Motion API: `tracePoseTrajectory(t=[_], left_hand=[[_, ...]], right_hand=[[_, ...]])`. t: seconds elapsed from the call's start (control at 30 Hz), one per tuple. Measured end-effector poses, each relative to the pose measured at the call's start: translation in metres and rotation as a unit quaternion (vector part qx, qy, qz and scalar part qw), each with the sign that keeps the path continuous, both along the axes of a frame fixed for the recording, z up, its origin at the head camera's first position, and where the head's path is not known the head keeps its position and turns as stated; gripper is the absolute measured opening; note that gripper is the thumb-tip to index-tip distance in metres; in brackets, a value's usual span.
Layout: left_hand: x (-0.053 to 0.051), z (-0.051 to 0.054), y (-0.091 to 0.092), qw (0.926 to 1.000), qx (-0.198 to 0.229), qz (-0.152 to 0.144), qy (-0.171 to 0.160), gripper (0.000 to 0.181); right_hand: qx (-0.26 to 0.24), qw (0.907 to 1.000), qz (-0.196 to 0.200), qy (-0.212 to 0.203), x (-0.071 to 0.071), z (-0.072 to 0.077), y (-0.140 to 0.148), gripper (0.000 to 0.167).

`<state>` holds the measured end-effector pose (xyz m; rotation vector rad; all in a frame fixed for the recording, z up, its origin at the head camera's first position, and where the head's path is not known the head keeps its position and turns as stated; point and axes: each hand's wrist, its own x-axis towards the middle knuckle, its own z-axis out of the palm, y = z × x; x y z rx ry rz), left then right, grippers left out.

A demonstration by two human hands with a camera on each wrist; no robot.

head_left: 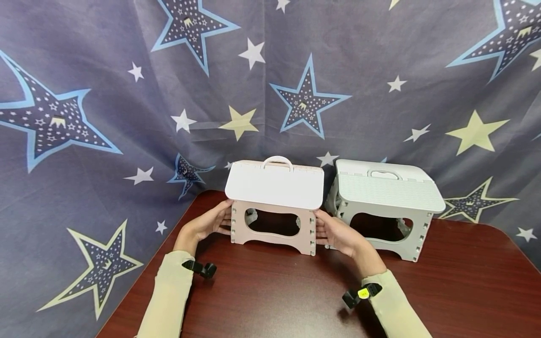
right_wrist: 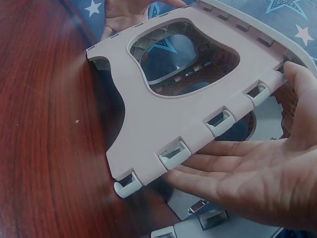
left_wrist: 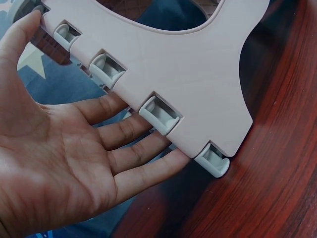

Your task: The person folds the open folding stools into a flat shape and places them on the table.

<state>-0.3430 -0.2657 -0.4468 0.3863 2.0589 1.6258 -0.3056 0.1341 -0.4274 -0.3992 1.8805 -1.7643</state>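
Head view: pink folding stool (head_left: 274, 188) upright on the dark red-brown table (head_left: 270, 295), near the star-print cloth (head_left: 236, 89); pale top, carry handle (head_left: 277, 162) up. Left hand (head_left: 210, 221) at its left side, right hand (head_left: 341, 234) at its right, the two well apart with the stool between. Grey-green stool (head_left: 390, 192) stands just to the right; right hand sits in the gap. Likely trouble there: a sideways shift of that hand could knock the neighbour, little room being the cause. Left wrist view: fingers nearly straight, tips passing behind the panel edge, thumb up by the top corner; touching, not curled round. Uneven push from the two sides could skew the stool on the smooth-looking table. Right wrist view: same pose, fingers straight against the hinged edge, thumb at the upper corner; whether any weight is borne, cannot tell. Should the legs fold, skin could be nipped at the hinge lugs (right_wrist: 174, 154). Count: two stools, one pink, one grey-green; one handle on each; two hands; two black wrist straps (head_left: 194, 266); one table. Lugs: four plain along the right edge; upper ones partly covered.
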Motion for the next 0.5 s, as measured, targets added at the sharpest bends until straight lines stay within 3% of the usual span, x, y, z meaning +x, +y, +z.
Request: tracePoseTrajectory(t=[0.5], left_hand=[[0.001,0.001,-0.001,0.9999,0.013,-0.009,-0.004,0.081]], right_hand=[[-0.003,0.9994,0.033,-0.011,-0.0005,0.0015,0.0048,0.076]])
